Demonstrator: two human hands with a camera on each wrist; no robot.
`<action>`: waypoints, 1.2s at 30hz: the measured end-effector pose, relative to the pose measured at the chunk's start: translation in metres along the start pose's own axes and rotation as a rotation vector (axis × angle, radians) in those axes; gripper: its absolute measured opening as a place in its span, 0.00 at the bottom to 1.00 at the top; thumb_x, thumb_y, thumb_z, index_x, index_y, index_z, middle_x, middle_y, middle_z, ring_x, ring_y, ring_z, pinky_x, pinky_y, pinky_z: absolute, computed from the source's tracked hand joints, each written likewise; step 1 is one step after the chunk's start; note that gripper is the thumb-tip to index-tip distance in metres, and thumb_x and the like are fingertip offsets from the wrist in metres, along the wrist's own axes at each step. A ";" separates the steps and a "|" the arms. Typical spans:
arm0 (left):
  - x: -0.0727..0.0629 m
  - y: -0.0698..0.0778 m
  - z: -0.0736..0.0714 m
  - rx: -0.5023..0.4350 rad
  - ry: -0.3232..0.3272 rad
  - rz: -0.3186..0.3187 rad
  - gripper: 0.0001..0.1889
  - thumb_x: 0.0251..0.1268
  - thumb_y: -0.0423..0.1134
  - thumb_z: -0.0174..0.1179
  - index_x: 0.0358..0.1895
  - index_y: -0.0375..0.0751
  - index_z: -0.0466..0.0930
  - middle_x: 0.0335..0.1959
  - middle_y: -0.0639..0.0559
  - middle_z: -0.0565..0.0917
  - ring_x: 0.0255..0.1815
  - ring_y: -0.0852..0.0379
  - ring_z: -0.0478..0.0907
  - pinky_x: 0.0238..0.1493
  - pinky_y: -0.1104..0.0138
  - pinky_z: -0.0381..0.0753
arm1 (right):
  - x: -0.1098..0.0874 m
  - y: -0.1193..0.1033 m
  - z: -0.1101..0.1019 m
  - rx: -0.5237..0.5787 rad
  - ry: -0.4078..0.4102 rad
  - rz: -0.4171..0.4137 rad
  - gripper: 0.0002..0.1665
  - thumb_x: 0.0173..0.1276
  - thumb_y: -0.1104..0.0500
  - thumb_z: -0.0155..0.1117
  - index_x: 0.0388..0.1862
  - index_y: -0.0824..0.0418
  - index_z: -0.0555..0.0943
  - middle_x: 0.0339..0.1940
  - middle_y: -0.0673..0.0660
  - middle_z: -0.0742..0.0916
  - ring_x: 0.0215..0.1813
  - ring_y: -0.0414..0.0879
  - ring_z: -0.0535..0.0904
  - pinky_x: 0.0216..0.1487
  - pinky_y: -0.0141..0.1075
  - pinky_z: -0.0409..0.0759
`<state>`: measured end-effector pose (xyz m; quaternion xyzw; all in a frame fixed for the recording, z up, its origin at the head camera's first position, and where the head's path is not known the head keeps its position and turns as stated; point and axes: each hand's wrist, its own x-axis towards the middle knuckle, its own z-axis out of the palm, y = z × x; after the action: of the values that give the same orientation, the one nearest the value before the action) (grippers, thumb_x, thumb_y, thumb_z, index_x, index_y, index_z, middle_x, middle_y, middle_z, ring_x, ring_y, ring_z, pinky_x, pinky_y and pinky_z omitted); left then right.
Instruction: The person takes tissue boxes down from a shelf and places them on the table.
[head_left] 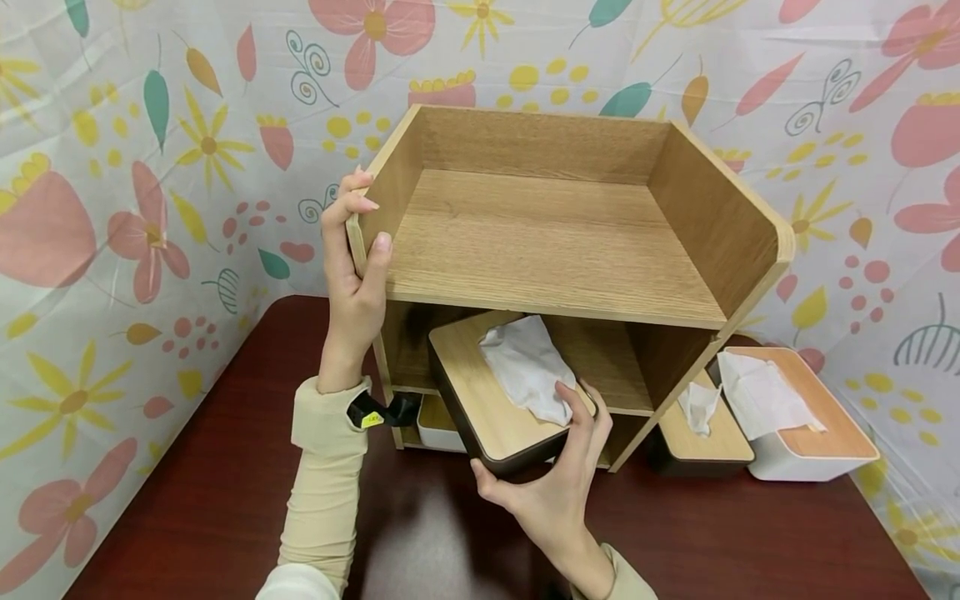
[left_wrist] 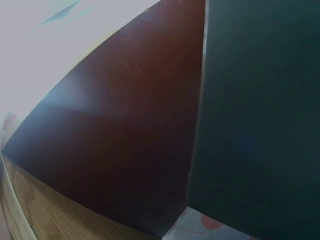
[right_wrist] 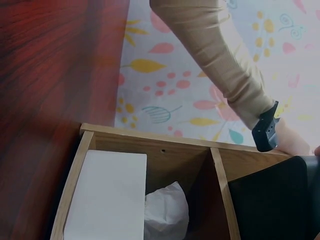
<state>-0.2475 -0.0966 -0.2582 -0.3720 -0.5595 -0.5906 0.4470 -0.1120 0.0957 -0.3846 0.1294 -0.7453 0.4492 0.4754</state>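
The left hand point(head_left: 354, 275) grips the wooden shelf's point(head_left: 555, 242) left wall, steadying it. The right hand point(head_left: 558, 479) holds the dark tissue box point(head_left: 487, 392), tilted, seemingly halfway into the middle compartment. Next it needs levelling and a push farther in.

The white tissue box point(head_left: 438, 423) on the bottom level of the wooden shelf unit point(head_left: 555, 250) shows only a corner at seven o'clock of the dark tissue box point(head_left: 487, 400), which covers the rest. In the right wrist view the dark box is cut off at the four o'clock corner, and the right hand point(head_left: 566, 475) does not show there at all. The left wrist view is blurred: only the dark red table point(left_wrist: 115, 130) and a dark panel point(left_wrist: 255, 115) at three o'clock can be made out, with no hand in it. The left hand point(head_left: 352, 275) has its fingertips hidden behind the shelf unit's side wall. Both sleeves run off the bottom edge at six o'clock.
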 end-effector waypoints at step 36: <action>0.000 0.000 0.000 -0.006 0.006 0.009 0.16 0.61 0.33 0.46 0.49 0.26 0.61 0.62 0.52 0.68 0.70 0.45 0.60 0.72 0.52 0.59 | -0.008 -0.002 -0.010 0.040 -0.003 0.000 0.60 0.36 0.36 0.77 0.58 0.75 0.69 0.60 0.76 0.69 0.66 0.58 0.60 0.67 0.33 0.59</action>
<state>-0.2475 -0.0964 -0.2578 -0.3742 -0.5545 -0.5914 0.4503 -0.1013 0.1005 -0.3888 0.1398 -0.7370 0.4636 0.4715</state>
